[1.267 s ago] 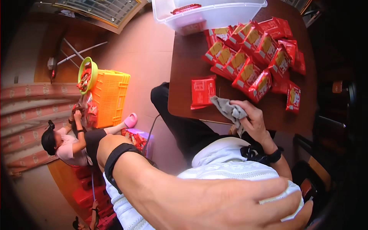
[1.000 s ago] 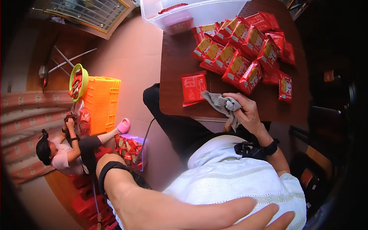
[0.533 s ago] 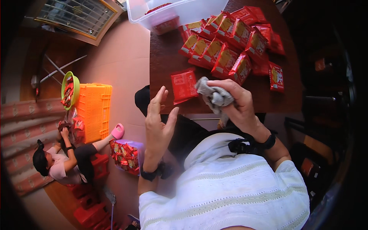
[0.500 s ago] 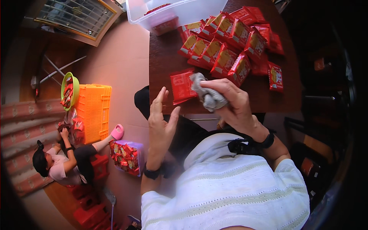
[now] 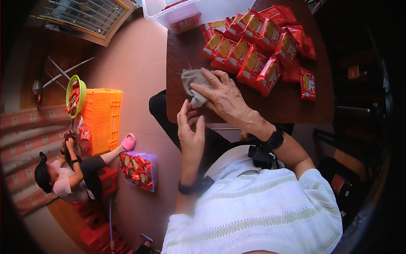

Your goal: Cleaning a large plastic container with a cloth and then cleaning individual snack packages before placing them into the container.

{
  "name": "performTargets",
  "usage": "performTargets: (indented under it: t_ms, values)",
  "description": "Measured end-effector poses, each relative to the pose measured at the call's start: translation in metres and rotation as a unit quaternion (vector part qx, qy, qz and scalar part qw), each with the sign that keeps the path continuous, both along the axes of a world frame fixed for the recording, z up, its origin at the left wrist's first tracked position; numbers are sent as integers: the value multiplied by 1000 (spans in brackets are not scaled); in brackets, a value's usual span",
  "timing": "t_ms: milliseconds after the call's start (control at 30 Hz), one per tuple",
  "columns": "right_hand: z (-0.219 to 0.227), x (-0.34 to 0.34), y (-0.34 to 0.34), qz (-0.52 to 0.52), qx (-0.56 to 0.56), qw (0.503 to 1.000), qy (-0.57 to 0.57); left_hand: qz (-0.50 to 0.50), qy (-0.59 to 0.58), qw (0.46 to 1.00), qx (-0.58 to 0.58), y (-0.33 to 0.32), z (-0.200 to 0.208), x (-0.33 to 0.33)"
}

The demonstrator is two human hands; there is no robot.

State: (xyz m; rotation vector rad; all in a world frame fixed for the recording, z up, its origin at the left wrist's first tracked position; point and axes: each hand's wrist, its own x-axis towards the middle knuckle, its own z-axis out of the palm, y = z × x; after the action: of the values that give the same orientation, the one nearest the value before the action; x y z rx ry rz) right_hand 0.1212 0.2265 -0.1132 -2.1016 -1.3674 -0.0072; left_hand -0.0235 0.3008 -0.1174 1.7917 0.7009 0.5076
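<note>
A crumpled grey cloth [image 5: 193, 80] is pressed on the dark brown table by my right hand [image 5: 226, 95], whose fingers are bent over it. My left hand [image 5: 191, 132] is just below the cloth at the table's near-left edge, thumb apart from the fingers and nothing visible in its grasp. Its fingertips come close to the cloth; whether they touch it I cannot tell. Beyond my right hand lies a heap of red snack packets [image 5: 253, 63], several leaning in overlapping rows. One packet [image 5: 307, 84] rests apart at the right.
A clear plastic bin [image 5: 207, 15] stands at the table's far-left corner. On the floor to the left are an orange crate [image 5: 101, 122], a green basin [image 5: 82, 99] and a tub of packets [image 5: 137, 171]. A seated co-worker [image 5: 67, 178] handles something beside the crate.
My right hand and the cloth have moved left, with the hand now spread over it. The flat red packet beside the cloth is no longer visible. My left hand has shifted right and down.
</note>
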Motion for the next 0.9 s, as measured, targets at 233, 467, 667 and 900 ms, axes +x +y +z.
performTargets:
  t_ms: [233,467,667,900]
  values:
    - [-4,13,7,-23,82,992,96,48,-110,972,-203,2,2,11]
    - [0,9,10,-43,108,972,205,97,-176,922,-330,2,1,17]
    - [14,-3,11,1,167,936,309,80,-229,861,-448,-2,16,19]
    - [31,-23,7,69,167,978,107,69,-312,828,-460,11,30,23]
